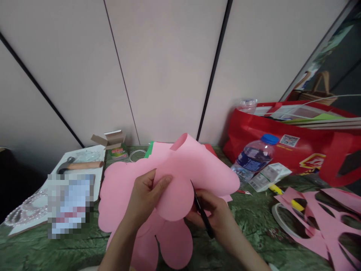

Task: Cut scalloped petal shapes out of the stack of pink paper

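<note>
My left hand (145, 195) pinches a large pink paper sheet (194, 165) with rounded petal-shaped lobes, thumb on top and fingers behind, holding it up over the green table. My right hand (211, 214) is closed around black scissors (201, 210), whose blade meets the paper's edge beside a round lobe. More pink petal shapes (172, 244) lie flat beneath the hands. Part of my right hand's fingers is hidden behind the paper.
Pink paper offcuts (324, 222) and a tape ring (278, 216) lie at right. A water bottle (254, 156), small cartons (269, 175) and a red bag (296, 143) stand behind. At left are a hammer (80, 165), a small open box (111, 141) and a white board (97, 180).
</note>
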Motion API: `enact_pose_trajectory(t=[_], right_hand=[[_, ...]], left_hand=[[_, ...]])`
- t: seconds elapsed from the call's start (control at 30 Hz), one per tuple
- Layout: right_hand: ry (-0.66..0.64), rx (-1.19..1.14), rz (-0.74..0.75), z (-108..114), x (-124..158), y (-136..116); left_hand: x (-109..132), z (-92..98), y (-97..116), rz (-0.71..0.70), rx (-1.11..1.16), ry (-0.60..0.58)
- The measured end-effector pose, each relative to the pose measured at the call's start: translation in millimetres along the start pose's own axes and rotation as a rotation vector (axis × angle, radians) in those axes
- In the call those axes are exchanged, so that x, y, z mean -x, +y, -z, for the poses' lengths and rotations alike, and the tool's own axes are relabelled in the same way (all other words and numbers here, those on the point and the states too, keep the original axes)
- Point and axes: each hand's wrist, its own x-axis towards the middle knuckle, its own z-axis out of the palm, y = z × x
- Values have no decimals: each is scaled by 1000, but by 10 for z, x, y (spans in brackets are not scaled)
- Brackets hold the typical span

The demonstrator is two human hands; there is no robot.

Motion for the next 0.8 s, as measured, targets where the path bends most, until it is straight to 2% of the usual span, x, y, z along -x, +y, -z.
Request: enact_pose_trajectory(t=[0.07,0.13,0.23,0.47,0.67,0.8], right_hand=[[-130,-146,-81,11,-16,-21],[-193,-217,-118,18,-27,-47],[-210,-236,-153,25,-33,-73],[-234,-273,-164,55,-14,-56],[-286,-315,-232,72,5,-67],[-292,-328,-248,88,5,-80]], left_hand=[[-14,10,-4,44,-25,-9],[-19,15,6,108,-48,-17],[-7,7,46,162,-68,-41],[39,-33,116,112,-100,-16],[32,6,103,94,-168,-88],[39,16,95,84,-182,-84]])
